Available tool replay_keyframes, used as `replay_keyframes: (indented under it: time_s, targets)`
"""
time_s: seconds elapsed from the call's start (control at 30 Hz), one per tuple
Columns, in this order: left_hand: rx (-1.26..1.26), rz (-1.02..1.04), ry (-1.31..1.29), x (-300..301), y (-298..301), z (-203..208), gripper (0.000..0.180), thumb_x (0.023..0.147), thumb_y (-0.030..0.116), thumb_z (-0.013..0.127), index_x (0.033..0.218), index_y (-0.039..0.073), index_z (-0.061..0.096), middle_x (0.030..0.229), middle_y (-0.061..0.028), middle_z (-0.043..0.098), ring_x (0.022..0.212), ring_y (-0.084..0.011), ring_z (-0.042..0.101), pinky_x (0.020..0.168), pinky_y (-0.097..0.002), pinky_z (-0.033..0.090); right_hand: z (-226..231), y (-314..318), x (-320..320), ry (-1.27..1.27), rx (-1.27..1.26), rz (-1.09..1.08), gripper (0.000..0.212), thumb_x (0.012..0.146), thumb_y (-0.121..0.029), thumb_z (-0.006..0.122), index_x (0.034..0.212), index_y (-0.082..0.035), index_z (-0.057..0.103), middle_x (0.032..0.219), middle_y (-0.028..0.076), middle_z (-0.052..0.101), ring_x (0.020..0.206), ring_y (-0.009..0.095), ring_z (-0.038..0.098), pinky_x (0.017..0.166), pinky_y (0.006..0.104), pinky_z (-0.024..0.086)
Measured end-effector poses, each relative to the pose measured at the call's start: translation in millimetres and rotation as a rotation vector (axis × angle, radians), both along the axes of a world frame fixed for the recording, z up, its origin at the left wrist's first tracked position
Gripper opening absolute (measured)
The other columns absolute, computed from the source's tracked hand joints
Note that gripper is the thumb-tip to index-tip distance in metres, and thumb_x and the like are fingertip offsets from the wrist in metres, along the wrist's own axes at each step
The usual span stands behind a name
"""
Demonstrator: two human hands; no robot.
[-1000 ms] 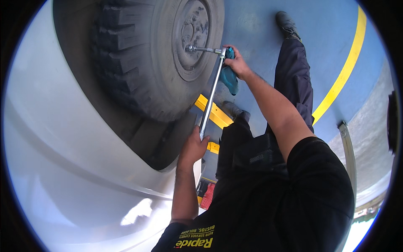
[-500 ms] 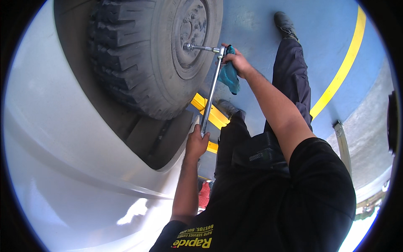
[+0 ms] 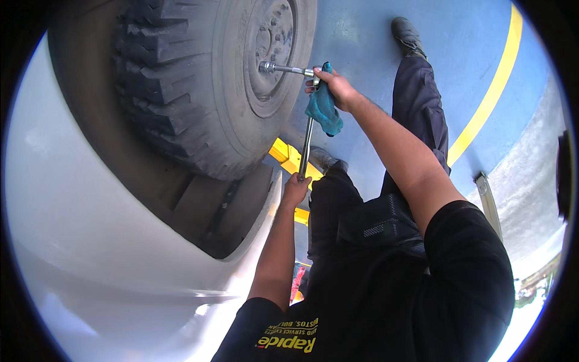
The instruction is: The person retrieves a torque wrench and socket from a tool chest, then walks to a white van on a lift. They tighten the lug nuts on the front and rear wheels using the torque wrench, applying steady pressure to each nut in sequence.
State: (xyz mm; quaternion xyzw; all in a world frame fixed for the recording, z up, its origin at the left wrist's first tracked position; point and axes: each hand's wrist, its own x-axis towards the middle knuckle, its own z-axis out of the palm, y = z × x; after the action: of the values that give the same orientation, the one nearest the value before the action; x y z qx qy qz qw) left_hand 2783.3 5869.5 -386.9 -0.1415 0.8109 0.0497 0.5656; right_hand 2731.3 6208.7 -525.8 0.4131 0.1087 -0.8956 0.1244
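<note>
A long chrome socket wrench [image 3: 306,145] hangs down from its head, and my left hand [image 3: 295,190] is closed around the lower end of its handle. At the head, my right hand [image 3: 335,87] grips the wrench. A teal cloth [image 3: 324,110] drapes from that hand across the upper handle and hides part of it. From the head, a chrome extension bar [image 3: 291,69] reaches left to a socket [image 3: 266,67], which is set against the wheel hub [image 3: 274,48]. The fastener under the socket is hidden.
The chunky-tread tire [image 3: 175,90] fills the wheel arch of a white vehicle body [image 3: 120,265] on the left. A yellow metal bar [image 3: 289,158] lies low beyond my left hand. My boots [image 3: 407,35] stand on blue floor with a yellow line [image 3: 491,90]; a metal post [image 3: 487,202] is at right.
The handle end and my left hand have moved a little up and right, bringing the wrench nearer vertical. The cloth now hangs in front of the handle. The socket stays at the hub.
</note>
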Motion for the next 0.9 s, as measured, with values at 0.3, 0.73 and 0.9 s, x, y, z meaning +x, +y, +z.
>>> replay_keyframes:
  time_s: [0.3, 0.73, 0.9]
  targets:
    - [0.054, -0.070, 0.021, -3.9, -14.6, -14.7, 0.047, 0.094, 0.034, 0.073, 0.119, -0.003, 0.061, 0.110, -0.0236, 0.071, 0.106, -0.0406, 0.068, 0.093, -0.0460, 0.052, -0.4, -0.5, -0.6, 0.033, -0.028, -0.111, 0.053, 0.106, -0.030, 0.048, 0.152, -0.005, 0.039, 0.133, 0.023, 0.061, 0.118, 0.035, 0.065, 0.104, 0.0494, 0.053]
    - [0.081, -0.195, 0.165, 0.0, -0.5, -0.4, 0.044, 0.097, 0.032, 0.068, 0.121, -0.003, 0.058, 0.113, -0.0291, 0.069, 0.110, -0.0484, 0.065, 0.094, -0.0522, 0.051, -13.7, -0.1, -25.2, -0.025, 0.132, 0.026, 0.024, 0.094, -0.017, 0.073, 0.109, -0.004, 0.061, 0.094, 0.010, 0.065, 0.077, 0.022, 0.066, 0.069, 0.0427, 0.062]
    - [0.113, -0.216, 0.180, 7.5, -16.0, -22.3, 0.041, 0.098, 0.032, 0.067, 0.121, 0.000, 0.057, 0.111, -0.0263, 0.069, 0.108, -0.0461, 0.066, 0.091, -0.0507, 0.052, -17.1, -13.0, -28.4, -0.012, 0.252, -0.023, 0.022, 0.090, -0.012, 0.072, 0.108, -0.003, 0.062, 0.081, 0.010, 0.062, 0.069, 0.021, 0.065, 0.068, 0.0434, 0.062]
